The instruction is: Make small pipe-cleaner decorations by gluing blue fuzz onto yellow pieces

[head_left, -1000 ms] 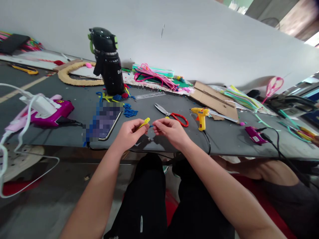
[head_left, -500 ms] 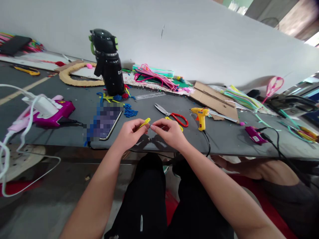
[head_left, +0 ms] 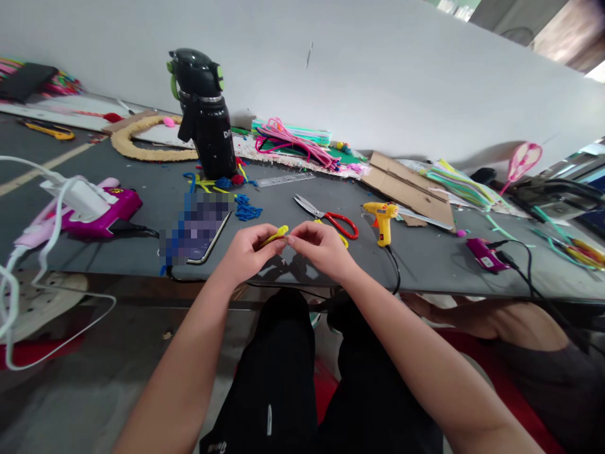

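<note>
My left hand (head_left: 246, 253) pinches a short yellow pipe cleaner piece (head_left: 276, 234) over the near edge of the dark table (head_left: 416, 265). My right hand (head_left: 321, 249) is closed in a pinch right beside it, fingertips meeting the yellow piece's tip. Whatever else the right fingers hold is too small to make out. Red-handled scissors (head_left: 331, 218) lie just beyond my right hand, a yellow glue gun (head_left: 380, 219) to their right.
A phone (head_left: 198, 227) lies left of my hands, blue pipe cleaner bits (head_left: 246, 209) behind it. A black bottle (head_left: 204, 113), pink pipe cleaners (head_left: 293, 144), cardboard (head_left: 406, 186), a magenta glue gun (head_left: 101, 209) and cables (head_left: 520, 271) crowd the table. Another person's leg (head_left: 510, 328) shows under it.
My right hand has moved left until its fingertips meet the yellow piece held in my left hand. The camera shifted slightly.
</note>
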Tool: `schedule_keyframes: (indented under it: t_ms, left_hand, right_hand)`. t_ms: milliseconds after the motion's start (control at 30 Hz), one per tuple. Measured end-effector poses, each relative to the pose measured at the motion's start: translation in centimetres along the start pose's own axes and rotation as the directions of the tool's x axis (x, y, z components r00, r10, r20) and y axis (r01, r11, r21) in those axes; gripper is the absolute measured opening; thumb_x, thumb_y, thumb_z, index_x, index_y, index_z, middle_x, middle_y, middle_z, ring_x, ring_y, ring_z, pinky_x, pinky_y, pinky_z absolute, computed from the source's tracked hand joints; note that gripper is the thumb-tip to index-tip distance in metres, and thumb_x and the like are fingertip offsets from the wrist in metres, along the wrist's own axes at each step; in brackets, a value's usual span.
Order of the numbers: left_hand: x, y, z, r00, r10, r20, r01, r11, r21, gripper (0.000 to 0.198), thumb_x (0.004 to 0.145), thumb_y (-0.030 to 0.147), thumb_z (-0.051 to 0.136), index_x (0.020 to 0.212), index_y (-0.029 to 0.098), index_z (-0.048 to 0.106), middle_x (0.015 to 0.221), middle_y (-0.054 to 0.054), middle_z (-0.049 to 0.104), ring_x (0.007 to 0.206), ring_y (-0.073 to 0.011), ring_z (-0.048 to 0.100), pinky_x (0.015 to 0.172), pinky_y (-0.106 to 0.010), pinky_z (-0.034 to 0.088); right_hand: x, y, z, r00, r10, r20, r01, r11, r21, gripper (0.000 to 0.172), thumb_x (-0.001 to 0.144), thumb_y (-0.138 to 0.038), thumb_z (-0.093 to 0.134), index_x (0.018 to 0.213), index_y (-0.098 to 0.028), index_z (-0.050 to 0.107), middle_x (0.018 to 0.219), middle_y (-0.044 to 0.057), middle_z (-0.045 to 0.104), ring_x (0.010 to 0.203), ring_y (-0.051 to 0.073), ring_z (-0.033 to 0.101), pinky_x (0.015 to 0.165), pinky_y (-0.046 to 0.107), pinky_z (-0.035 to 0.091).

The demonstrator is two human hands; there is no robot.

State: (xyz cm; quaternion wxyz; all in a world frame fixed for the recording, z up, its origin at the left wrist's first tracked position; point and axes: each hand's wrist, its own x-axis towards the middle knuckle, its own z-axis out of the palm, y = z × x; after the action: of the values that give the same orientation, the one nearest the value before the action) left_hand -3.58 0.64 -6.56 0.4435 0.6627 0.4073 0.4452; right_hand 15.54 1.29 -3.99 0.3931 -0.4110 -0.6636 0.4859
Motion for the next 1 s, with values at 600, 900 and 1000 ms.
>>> schedule_keyframes:
  t_ms: [600,900,1000]
  left_hand:
    - [-0.1,-0.1,-0.7,0.997,0.053,0.064,-0.053,0.999,-0.003,0.019,0.087,0.031,0.065,0.076,0.015,0.064,0.068,0.000,0.060,0.063,-0.0113,0.051,0.059,-0.023,0.037]
    - [0.3,0.1,-0.2,0.998,0.001,0.060,0.004,0.997,-0.071,0.027,0.091,0.043,0.062,0.093,0.016,0.066,0.079,-0.001,0.062,0.069,-0.0125,0.054,0.062,-0.023,0.041]
    - [0.4,0.3,-0.2,0.998,0.011,0.058,-0.009,1.000,-0.022,0.031,0.094,0.044,0.056,0.089,0.016,0.066,0.077,-0.002,0.062,0.070,-0.0131,0.055,0.063,-0.024,0.042]
  right_hand:
    - [0.2,0.5,0.6,0.975,0.057,0.215,-0.102,0.973,0.206,0.030,0.082,-0.045,0.071,0.086,-0.016,0.062,0.073,-0.001,0.058,0.061,0.008,0.050,0.058,0.023,0.042]
    - [0.1,-0.3,-1.6,0.994,0.037,0.102,-0.046,0.995,0.089,0.032,0.081,-0.046,0.072,0.086,-0.016,0.063,0.070,-0.002,0.057,0.062,0.010,0.051,0.060,0.025,0.044]
    - [0.0,-0.6,-2.3,0.998,0.010,0.065,-0.014,0.998,0.063,0.031,0.082,-0.045,0.072,0.086,-0.015,0.064,0.071,-0.002,0.058,0.062,0.010,0.052,0.061,0.025,0.044]
